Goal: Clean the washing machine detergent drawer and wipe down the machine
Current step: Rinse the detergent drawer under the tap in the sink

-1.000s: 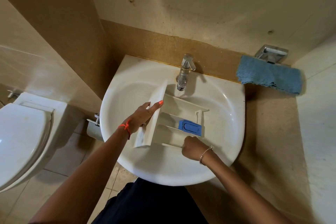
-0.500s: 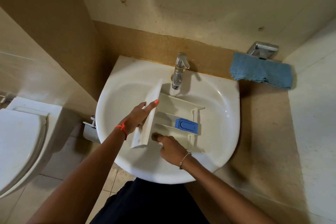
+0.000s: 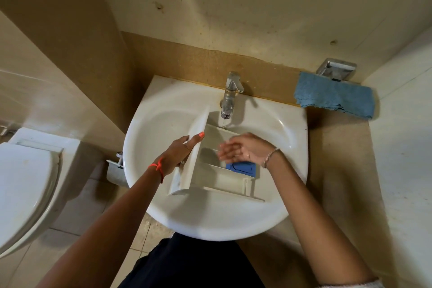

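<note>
Sink basin (image 3: pixel 210 222) holds detergent drawer (image 3: pixel 215 181): left hand (image 3: pixel 180 152) grips its front; right hand (image 3: pixel 243 149), fingers straight, should rub corners under tap (image 3: pixel 230 98).

The white sink (image 3: pixel 163 206) is carrying the white detergent drawer (image 3: pixel 224 184), which is lying slantwise across its bowl beneath the tap (image 3: pixel 230 96), with a blue insert (image 3: pixel 242 168) sitting in one compartment. A blue cloth (image 3: pixel 334 97) is lying at the back of the beige ledge (image 3: pixel 339 159), just beside the sink's right rim.
</note>
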